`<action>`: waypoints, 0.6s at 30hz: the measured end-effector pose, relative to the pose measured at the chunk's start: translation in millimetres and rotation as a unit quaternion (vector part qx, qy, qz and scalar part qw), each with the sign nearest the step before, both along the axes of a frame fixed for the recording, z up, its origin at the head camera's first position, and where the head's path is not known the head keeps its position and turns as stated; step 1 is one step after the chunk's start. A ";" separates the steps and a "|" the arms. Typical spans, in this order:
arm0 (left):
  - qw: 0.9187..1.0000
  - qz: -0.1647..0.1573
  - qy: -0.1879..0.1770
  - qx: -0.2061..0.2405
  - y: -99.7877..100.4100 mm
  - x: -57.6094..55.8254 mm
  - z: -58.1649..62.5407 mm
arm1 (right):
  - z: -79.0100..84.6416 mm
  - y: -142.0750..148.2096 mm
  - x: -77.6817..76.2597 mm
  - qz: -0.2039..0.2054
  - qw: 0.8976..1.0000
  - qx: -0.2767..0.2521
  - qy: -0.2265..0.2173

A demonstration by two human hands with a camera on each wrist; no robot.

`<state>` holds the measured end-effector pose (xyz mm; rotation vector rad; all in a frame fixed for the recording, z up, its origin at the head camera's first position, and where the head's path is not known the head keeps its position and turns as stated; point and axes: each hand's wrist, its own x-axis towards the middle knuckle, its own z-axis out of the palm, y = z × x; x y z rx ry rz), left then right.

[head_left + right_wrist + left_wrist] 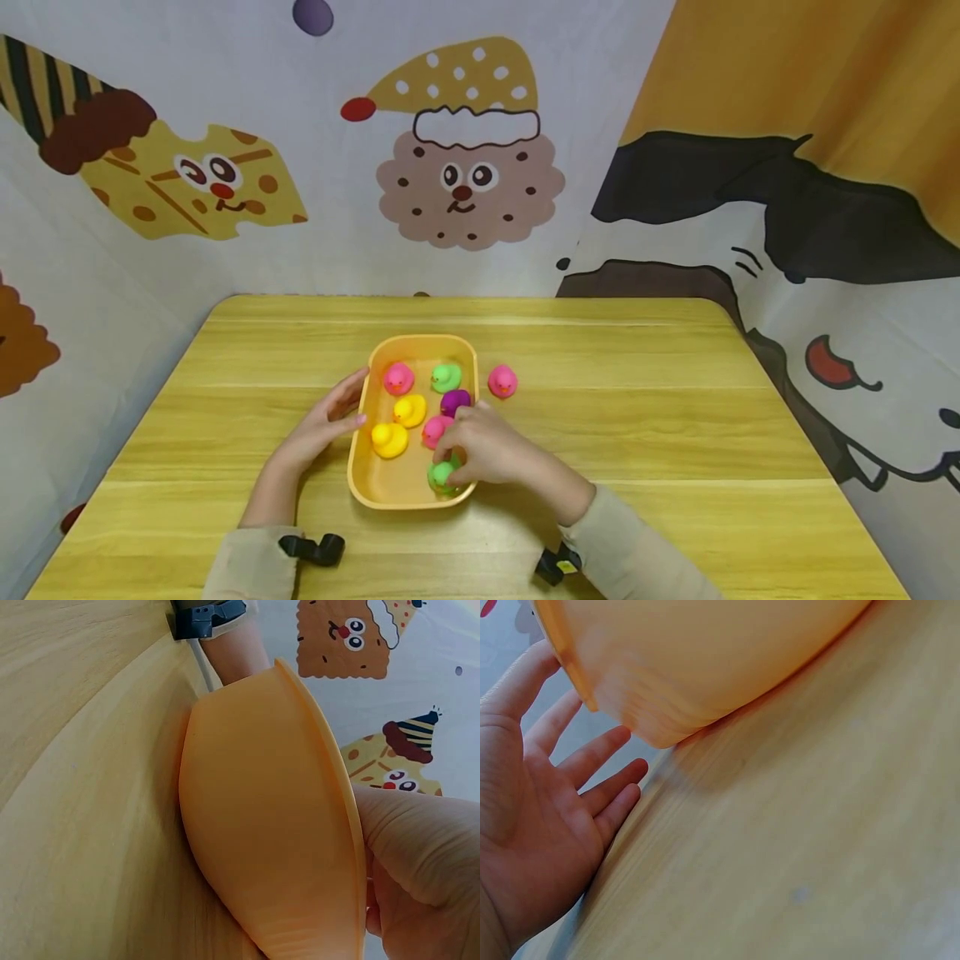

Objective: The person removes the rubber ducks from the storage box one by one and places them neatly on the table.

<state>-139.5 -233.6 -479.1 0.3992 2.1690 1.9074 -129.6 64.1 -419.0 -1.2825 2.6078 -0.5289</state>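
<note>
An orange plastic tray (397, 492) sits on the table with several small rubber ducks inside. My right hand (483, 446) reaches over its right rim and pinches a green rubber duck (442, 477) in the near right corner. Beside those fingers are a purple duck (454, 402) and a pink duck (435, 432). My left hand (322, 425) is at the tray's left side, its thumb at the rim and its fingers loosely spread in the left wrist view. In the right wrist view, the tray wall hides the fingertips of my right hand (420, 870).
Two yellow ducks (390, 440), another pink duck (398, 379) and another green duck (446, 377) lie in the tray. A further pink duck (502, 381) stands on the wooden table (637, 400), right of the tray. Behind hangs a cartoon-printed cloth (300, 267).
</note>
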 end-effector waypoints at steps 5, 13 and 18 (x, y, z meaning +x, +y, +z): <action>1.000 -0.001 0.001 0.002 -0.1 0.4 -0.1 | 1.2 1.3 0.2 0.007 1.000 -0.016 -0.001; 1.000 0.000 0.000 -0.001 -0.6 0.3 -0.7 | 5.1 5.1 -0.9 0.008 0.999 -0.046 -0.024; 1.000 0.000 0.001 -0.001 -0.6 -0.3 -1.0 | 5.8 8.4 -2.3 0.007 0.997 -0.066 -0.037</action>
